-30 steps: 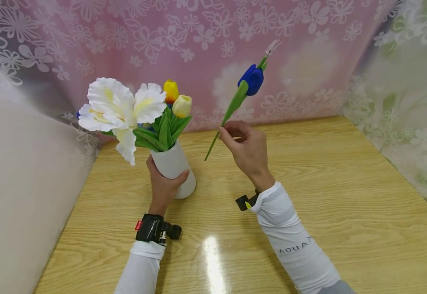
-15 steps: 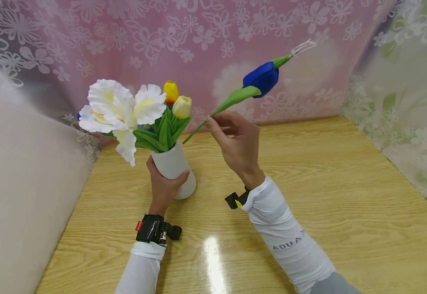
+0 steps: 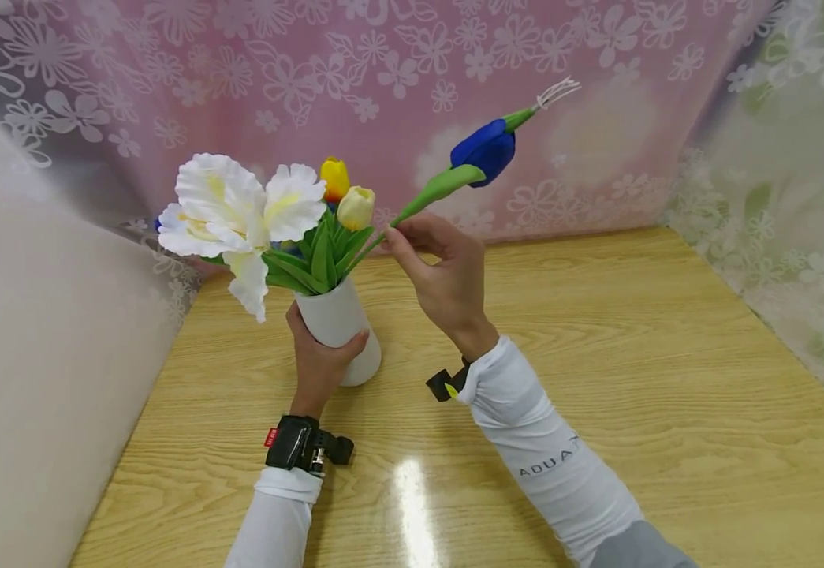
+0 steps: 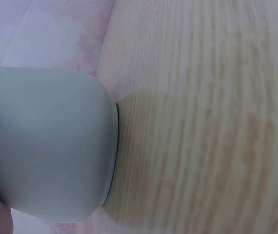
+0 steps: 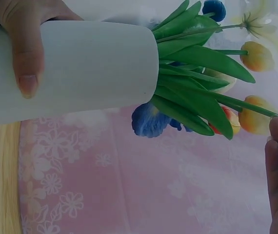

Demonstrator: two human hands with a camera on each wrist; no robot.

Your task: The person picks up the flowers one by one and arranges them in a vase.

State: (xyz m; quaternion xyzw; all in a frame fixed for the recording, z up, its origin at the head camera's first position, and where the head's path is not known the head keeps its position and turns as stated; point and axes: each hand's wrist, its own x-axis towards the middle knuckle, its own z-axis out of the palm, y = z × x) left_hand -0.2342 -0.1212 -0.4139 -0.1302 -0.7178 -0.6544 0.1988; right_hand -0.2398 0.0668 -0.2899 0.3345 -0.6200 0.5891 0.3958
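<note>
My left hand (image 3: 318, 364) grips a white vase (image 3: 344, 319) around its side, with the thumb across the front. The vase's base rests on the table in the left wrist view. Out of its mouth rise a large white ruffled flower (image 3: 221, 207), a yellow-orange tulip (image 3: 335, 178), a cream tulip (image 3: 356, 209) and green leaves (image 3: 322, 256). Between thumb and fingertips, my right hand (image 3: 449, 278) pinches the stem of a blue tulip (image 3: 491, 151). That stem slants down left to the leaves at the vase mouth; its lower end is hidden there.
The wood-grain table (image 3: 631, 355) spreads beneath both arms. A pink flower-patterned cloth (image 3: 355, 71) hangs along its back edge. Pale cloth walls (image 3: 795, 221) border the sides. In the right wrist view, a blue ruffled flower (image 5: 150, 120) hangs by the vase mouth.
My right hand has moved left toward the vase, and the blue tulip has tilted over to the right. Its stem's lower end has reached the leaves. The left hand stays on the vase.
</note>
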